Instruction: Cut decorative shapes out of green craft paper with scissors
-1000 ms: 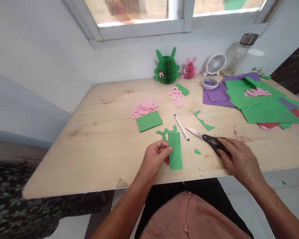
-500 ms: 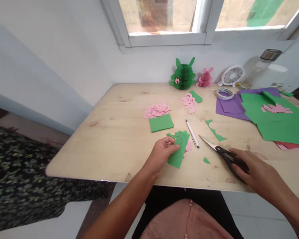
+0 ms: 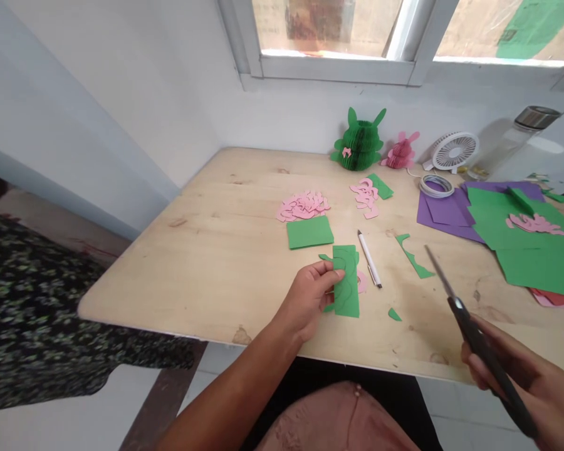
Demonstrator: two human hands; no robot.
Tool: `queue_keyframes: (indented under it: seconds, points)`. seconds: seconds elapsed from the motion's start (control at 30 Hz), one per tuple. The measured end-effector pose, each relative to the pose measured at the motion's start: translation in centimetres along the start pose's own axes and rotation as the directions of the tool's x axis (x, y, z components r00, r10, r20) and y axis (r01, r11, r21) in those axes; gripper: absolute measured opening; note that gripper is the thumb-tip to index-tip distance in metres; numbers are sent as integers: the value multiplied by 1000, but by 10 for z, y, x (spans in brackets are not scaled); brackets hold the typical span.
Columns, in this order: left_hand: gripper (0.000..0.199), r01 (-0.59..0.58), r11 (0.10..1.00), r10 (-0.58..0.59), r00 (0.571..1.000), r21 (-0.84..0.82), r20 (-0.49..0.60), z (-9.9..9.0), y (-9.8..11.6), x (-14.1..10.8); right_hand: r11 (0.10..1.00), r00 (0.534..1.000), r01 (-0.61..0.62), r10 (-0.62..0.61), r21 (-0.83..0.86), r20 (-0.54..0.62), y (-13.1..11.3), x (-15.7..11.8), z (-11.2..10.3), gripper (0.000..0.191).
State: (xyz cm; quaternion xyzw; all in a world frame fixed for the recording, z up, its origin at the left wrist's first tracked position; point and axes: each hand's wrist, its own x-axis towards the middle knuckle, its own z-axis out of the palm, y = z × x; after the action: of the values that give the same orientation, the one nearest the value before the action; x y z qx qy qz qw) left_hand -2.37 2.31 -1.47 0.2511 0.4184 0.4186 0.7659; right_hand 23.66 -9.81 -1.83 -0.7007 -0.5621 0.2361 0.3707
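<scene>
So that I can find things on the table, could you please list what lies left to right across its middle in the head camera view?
green paper rectangle → white pen → jagged green paper offcut → large green paper sheet

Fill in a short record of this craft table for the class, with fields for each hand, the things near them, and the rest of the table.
Left hand: the left hand pinches a green paper strip with curved lines on it.
Right hand: the right hand holds black-handled scissors above the table edge.
Nearby: a white pen, a green offcut.
Rest: a wooden table, a pile of pink paper cutouts, a green paper rectangle, purple paper sheets, a green paper rabbit, a small white fan.
</scene>
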Motion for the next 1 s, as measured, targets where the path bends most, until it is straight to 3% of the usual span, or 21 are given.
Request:
queue_keyframes:
  seconds: [0.07,0.2,0.33,0.53,0.67,0.83,1.0]
  points:
    - [21,6,1000,-5,1000,-22,10,1,-3,-1,966,991,-134,124,223,55,-11,-8,8,49]
    - [23,5,1000,-4,999,-15,46,2,-4,-5,837,968,-213,111,504,225,-29,-20,29,61]
    - [25,10,999,-10,1000,38,12,2,-1,-6,814,955,-210,54,541,291,-36,-26,43,63]
    - [25,-1,997,1,1000,83,-3,0,1,-7,838,965,-71,-79,541,250,-32,-21,56,70]
    - [26,0,995,-2,1000,95,27,1,4,-12,830,945,-158,-29,534,324,-30,-24,61,75]
    - [27,-6,998,2,997,68,71,3,7,-19,748,914,-299,47,592,402,-28,-34,67,64]
    - [25,-16,997,11,998,74,64,4,4,-21,744,898,-328,54,582,437,-21,-46,78,61]
